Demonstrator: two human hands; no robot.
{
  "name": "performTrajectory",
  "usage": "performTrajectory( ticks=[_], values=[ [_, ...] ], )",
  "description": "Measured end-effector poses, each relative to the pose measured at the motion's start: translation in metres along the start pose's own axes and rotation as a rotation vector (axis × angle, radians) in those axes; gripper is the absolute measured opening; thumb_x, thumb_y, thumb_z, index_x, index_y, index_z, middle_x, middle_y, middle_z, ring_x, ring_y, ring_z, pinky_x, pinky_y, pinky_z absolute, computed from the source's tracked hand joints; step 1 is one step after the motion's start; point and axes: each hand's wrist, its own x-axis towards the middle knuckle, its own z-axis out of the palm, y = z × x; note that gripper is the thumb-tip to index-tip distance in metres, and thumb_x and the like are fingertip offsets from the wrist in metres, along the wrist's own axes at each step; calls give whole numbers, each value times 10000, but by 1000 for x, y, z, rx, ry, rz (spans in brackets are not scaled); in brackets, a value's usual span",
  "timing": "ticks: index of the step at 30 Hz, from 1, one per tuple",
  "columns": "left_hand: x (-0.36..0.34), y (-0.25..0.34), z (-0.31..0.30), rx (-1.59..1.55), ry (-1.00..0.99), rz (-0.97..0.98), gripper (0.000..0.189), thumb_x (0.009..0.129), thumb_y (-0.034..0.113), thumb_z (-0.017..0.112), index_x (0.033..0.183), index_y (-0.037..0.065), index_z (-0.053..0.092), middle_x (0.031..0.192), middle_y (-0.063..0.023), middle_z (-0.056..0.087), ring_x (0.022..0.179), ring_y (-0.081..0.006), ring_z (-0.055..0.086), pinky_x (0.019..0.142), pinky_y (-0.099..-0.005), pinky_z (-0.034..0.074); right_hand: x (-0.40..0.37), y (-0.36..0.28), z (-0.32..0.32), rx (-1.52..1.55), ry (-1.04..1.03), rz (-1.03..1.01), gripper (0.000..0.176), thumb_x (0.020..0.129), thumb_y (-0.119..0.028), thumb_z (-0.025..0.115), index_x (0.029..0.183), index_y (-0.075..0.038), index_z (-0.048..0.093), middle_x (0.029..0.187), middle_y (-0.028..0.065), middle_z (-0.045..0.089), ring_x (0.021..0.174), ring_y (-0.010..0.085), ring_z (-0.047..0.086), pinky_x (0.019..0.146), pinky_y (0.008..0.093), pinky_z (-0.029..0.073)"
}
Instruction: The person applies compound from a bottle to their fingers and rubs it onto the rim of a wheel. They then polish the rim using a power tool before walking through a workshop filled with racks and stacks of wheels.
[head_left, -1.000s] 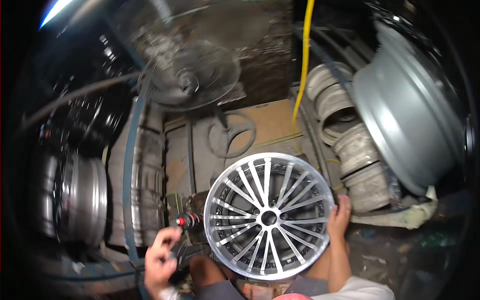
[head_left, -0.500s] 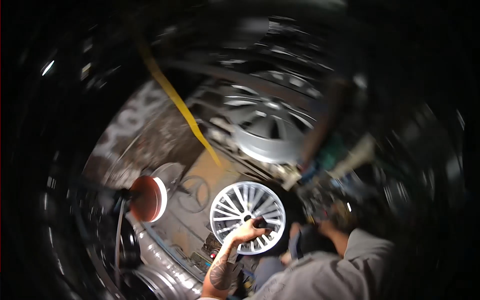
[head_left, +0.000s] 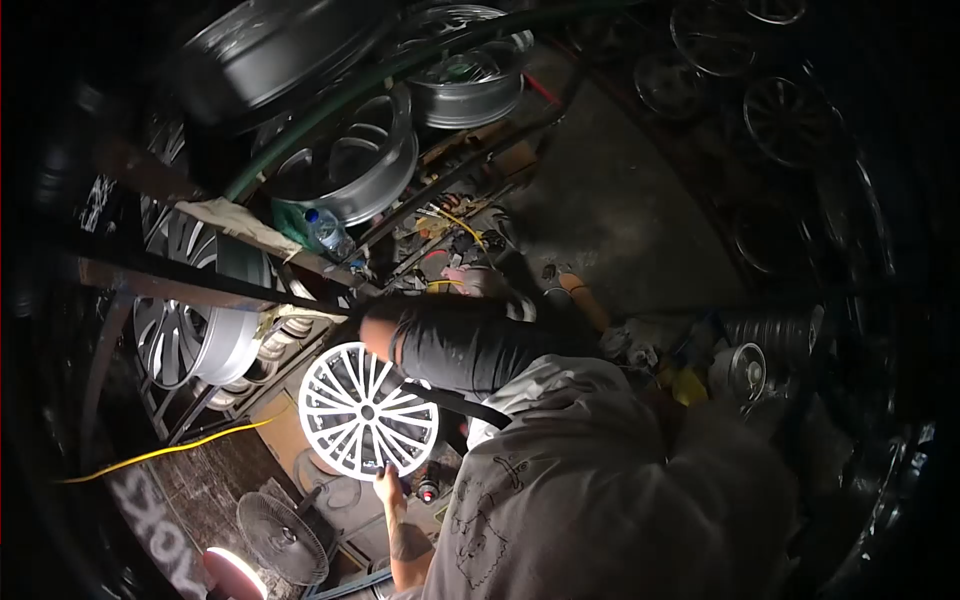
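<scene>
A white multi-spoke wheel rim faces the camera under bright light, beside the person's bent knee. My left hand grips its lower edge, with the thumb or a finger showing against the rim. The tattooed forearm runs down from that hand. Dark shorts cover the leg above the wheel, and a dark strap-like strip crosses near the wheel's right side. My right hand cannot be made out.
Grey wheels rest on a metal rack at upper left, near a water bottle. A yellow cable runs at left. A fan and a lit round lamp stand at lower left. More wheels hang at upper right.
The view has swung to the right. My left hand has moved from the wheel's hub area to its lower edge. My right hand has gone out of sight.
</scene>
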Motion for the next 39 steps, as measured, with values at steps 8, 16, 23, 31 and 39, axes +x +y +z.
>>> performTrajectory(
  ticks=[8,16,23,31,39],
  values=[
    [-113,14,-18,-159,308,-439,318,951,368,635,770,109,592,661,1,559,519,-120,503,464,-312,385,43,-51,-58,469,106,-336,424,982,-367,664,1237,-30,695,1229,120,692,1099,222,623,999,416,476],
    [-76,70,153,-4,155,-322,335,959,386,624,766,114,590,652,-1,556,503,-126,501,454,-307,381,104,-27,-212,169,241,-265,468,996,-477,558,1127,-78,765,1219,181,719,1112,408,670,968,485,498],
    [-51,243,428,138,-202,-304,308,983,342,620,776,116,584,647,-11,564,467,-137,482,443,-291,373,139,249,-389,-568,-22,459,413,1011,-377,514,1211,-97,743,1325,140,692,1187,337,681,909,518,563],
    [-157,474,782,816,-323,-64,177,958,232,700,849,118,618,596,40,511,458,-69,452,441,-265,325,155,349,-294,-289,-346,408,298,1008,-242,575,1188,-103,767,1169,138,753,1056,328,739,854,549,598],
    [-114,506,790,975,-273,-37,321,1027,339,634,848,73,625,672,21,523,613,-94,465,571,-311,386,157,340,-326,-102,-290,451,392,996,-427,572,1029,-89,767,1031,157,763,977,346,740,844,481,591]
  ],
)
